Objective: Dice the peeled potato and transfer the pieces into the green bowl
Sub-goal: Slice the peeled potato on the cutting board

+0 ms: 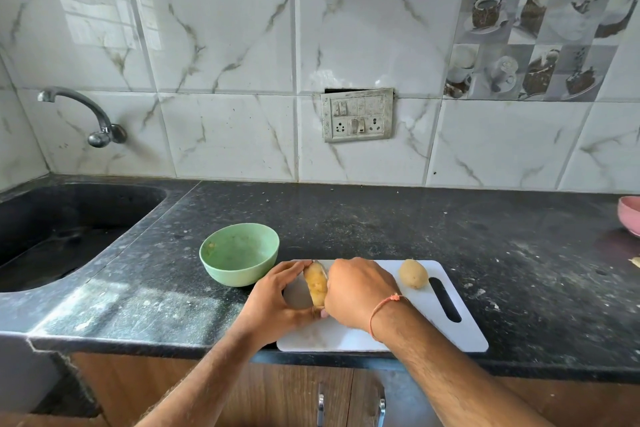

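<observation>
Two hands meet over a white cutting board (429, 333) at the near edge of a dark speckled surface (381, 218). My left hand (273, 298) curls around the peeled potato (316, 282), thumb at the near end and fingers over the far end, steadying it on the left part of the board. My right hand (360, 291) is closed just beside it, knuckles up. A thin sliver of what I take to be a knife blade (320, 266) shows at the potato's far end, so I judge this grip holds a knife, though the handle is hidden.

The green bowl (239, 253) sits just left of the board's far corner, near the left hand, with only a few specks inside (no diced pieces that I can make out). A second potato (413, 273), whole, lies on the board to the right, apart from both hands.

Risks as I judge them: the left fingers wrap both ends of the potato close to the blade, so a slip on the wet, rounded flesh could bring the edge onto a fingertip. The potato may roll, since no flat side is visibly down. The board's near edge sits at the lip of the surface, so hard pressure could shift it. The loose potato could be knocked off by my right forearm.
</observation>
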The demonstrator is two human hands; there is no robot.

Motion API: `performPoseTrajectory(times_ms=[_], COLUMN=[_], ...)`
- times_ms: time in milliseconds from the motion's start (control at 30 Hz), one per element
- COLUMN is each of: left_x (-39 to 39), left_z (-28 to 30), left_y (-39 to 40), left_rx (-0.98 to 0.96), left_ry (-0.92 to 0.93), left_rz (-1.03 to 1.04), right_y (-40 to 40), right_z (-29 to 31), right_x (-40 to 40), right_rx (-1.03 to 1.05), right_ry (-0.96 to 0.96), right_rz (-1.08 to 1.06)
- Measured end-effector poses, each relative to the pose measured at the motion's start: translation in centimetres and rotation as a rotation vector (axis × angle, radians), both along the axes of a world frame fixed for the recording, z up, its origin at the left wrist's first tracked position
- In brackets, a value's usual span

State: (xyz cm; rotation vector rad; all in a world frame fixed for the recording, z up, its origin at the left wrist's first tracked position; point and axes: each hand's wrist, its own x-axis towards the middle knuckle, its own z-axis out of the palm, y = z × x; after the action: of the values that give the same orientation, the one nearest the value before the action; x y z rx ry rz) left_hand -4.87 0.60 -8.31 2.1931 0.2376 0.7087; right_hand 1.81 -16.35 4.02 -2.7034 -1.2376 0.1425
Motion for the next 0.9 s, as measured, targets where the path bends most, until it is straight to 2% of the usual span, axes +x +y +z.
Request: performPoseTrajectory(times_ms=[233, 567, 900], left_x=[-0.1, 0.1, 0.0], left_z=[-0.2, -0.3, 0.0], left_y=[0.2, 0.3, 0.1], left_rx=[0.005, -0.012, -0.036], left_ry=[0.031, 0.045, 0.071], left_rz=[0.026, 0.042, 0.045], right_y=[0.4, -1.4, -1.5], right_z=[-0.7, -4.1, -4.4], right_x=[-0.7, -0.2, -0.3], right_rx=[-0.031, -0.049, 0.007], right_ry=[-0.154, -0.11, -0.117], right_rz=[0.036, 0.037, 0.041])
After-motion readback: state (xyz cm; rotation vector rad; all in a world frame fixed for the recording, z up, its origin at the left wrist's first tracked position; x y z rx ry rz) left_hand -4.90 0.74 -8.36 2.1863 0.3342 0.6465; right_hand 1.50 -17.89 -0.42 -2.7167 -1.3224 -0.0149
